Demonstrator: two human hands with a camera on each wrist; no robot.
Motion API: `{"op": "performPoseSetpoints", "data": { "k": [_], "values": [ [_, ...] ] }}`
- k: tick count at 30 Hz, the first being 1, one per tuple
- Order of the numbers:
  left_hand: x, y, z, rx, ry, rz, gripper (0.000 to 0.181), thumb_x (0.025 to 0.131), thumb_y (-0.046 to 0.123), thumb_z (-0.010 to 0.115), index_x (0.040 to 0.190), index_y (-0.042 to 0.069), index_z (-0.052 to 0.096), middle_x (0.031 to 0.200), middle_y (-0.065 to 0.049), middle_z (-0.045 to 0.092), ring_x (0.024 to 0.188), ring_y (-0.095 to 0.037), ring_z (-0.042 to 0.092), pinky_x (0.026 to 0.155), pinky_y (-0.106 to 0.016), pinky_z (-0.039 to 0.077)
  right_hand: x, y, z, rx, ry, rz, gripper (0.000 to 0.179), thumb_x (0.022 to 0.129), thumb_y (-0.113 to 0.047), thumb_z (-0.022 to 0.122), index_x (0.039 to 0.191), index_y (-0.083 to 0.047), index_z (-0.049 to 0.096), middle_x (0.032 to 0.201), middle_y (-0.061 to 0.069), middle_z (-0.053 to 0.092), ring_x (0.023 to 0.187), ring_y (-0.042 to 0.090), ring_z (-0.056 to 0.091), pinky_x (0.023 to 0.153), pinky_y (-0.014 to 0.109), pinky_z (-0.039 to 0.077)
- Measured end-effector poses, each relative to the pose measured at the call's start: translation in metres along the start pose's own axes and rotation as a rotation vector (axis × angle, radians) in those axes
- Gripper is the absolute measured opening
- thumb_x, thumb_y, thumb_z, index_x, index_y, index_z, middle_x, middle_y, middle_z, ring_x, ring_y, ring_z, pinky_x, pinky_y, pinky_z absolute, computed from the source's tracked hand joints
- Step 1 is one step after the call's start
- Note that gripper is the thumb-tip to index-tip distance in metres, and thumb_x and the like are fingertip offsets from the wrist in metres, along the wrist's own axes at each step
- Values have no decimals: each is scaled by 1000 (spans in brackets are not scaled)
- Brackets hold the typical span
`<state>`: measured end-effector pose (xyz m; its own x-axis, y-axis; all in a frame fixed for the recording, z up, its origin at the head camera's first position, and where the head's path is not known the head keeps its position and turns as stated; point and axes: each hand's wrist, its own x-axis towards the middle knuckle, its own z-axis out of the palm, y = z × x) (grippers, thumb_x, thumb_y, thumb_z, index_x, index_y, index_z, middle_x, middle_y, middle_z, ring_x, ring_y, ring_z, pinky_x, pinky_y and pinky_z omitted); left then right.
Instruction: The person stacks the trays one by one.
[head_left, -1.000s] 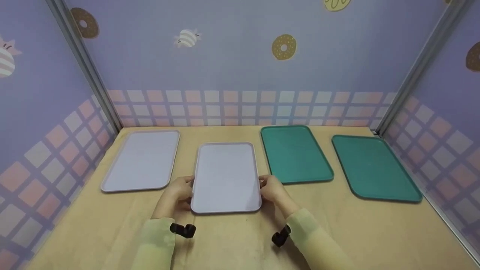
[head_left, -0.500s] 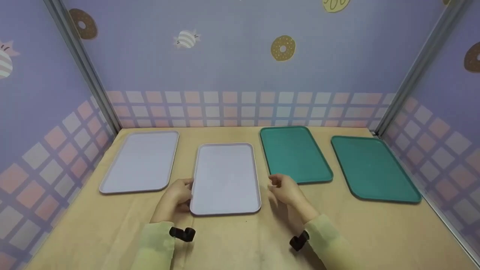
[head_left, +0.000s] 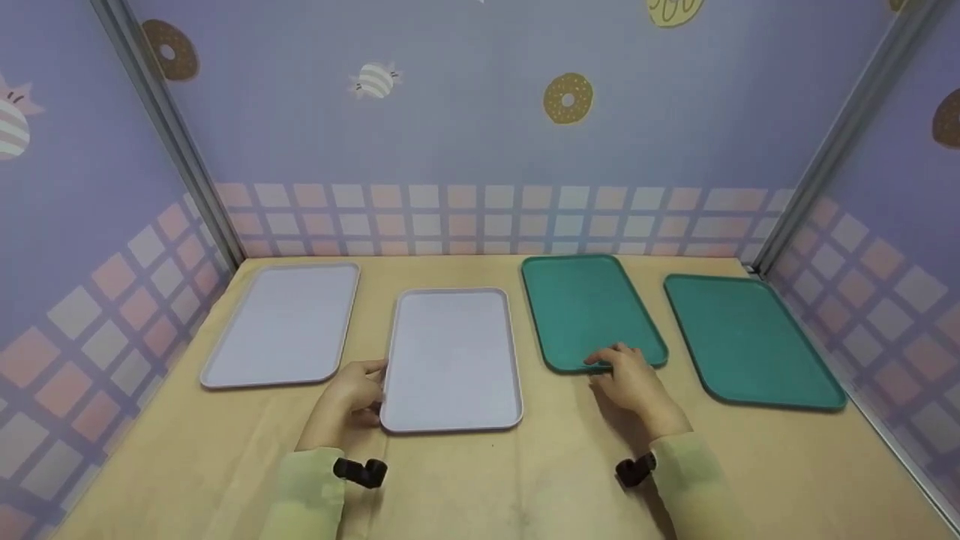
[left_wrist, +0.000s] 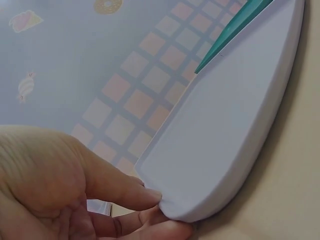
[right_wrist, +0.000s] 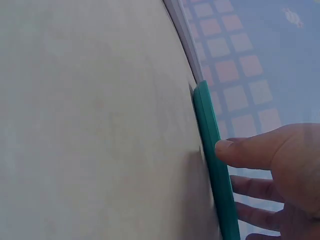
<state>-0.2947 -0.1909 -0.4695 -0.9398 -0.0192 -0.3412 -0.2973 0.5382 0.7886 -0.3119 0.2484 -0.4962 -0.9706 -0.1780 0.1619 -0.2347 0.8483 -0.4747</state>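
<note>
In the head view, my left hand (head_left: 357, 390) grips the left side of a pale white tray (head_left: 452, 360) that lies flat at the middle. The left wrist view shows the thumb (left_wrist: 145, 196) on this tray's rim near a corner, with fingers underneath. My right hand (head_left: 634, 386) is at the near edge of a green tray (head_left: 592, 311), right of the middle. In the right wrist view, its thumb (right_wrist: 227, 150) is right at the green rim (right_wrist: 212, 145), while the other fingers, loosely spread, reach past the rim over the tray.
A second white tray (head_left: 285, 322) lies at the far left and a second green tray (head_left: 754, 341) at the far right. The wooden-toned table (head_left: 465, 487) is bounded by patterned walls (head_left: 465, 150) at the back and both sides.
My right hand has let go of the middle white tray's right side and moved right to the near edge of the green tray. My left hand has stayed on the white tray.
</note>
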Motion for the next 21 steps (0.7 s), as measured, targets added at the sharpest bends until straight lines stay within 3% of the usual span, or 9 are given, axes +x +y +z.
{"op": "performPoseSetpoints", "data": {
  "k": [4, 7, 11, 14, 16, 21],
  "values": [
    [1, 0, 1, -18, -7, 0, 79, 80, -17, 51, 156, 5, 42, 102, -16, 60, 63, -14, 55, 52, -27, 58, 0, 7, -1, 8, -13, -24, 22, 94, -12, 73, 116, -14, 75, 124, 18, 66, 123, 47, 55, 104, 66, 45],
    [0, 0, 1, -32, -15, 6, 79, 81, -16, 53, 157, 5, 41, 103, -16, 60, 67, -15, 58, 53, -28, 59, 1, 8, -3, 26, -31, -22, 20, 93, -10, 73, 112, -17, 76, 120, 16, 68, 123, 46, 56, 104, 69, 42],
    [1, -1, 0, -28, -10, 8, 78, 82, -17, 53, 157, 4, 41, 126, -25, 57, 66, -15, 59, 53, -28, 59, 2, 6, -6, 38, -73, -59, 21, 93, -1, 71, 104, -18, 77, 105, 13, 70, 112, 40, 61, 101, 66, 45],
    [0, -2, 0, -26, -6, 7, 79, 82, -17, 52, 157, 4, 41, 128, -27, 56, 66, -14, 58, 53, -27, 59, 1, 3, -8, 9, -110, -117, 27, 92, 7, 65, 99, -16, 76, 93, 10, 67, 94, 29, 62, 92, 55, 51],
    [0, -2, 0, -31, -3, 10, 80, 80, -17, 52, 156, 4, 41, 118, -23, 58, 65, -14, 58, 53, -27, 58, -1, 1, -11, -23, -137, -163, 32, 91, 12, 61, 99, -15, 76, 89, 8, 64, 84, 22, 58, 81, 49, 52],
    [1, -3, 0, -15, 1, 16, 80, 79, -17, 52, 156, 3, 42, 95, -13, 58, 62, -13, 56, 52, -27, 58, -13, -6, -16, -71, -203, -258, 39, 90, 19, 54, 100, -13, 74, 86, 7, 61, 79, 18, 53, 74, 41, 51]
  ]
}}
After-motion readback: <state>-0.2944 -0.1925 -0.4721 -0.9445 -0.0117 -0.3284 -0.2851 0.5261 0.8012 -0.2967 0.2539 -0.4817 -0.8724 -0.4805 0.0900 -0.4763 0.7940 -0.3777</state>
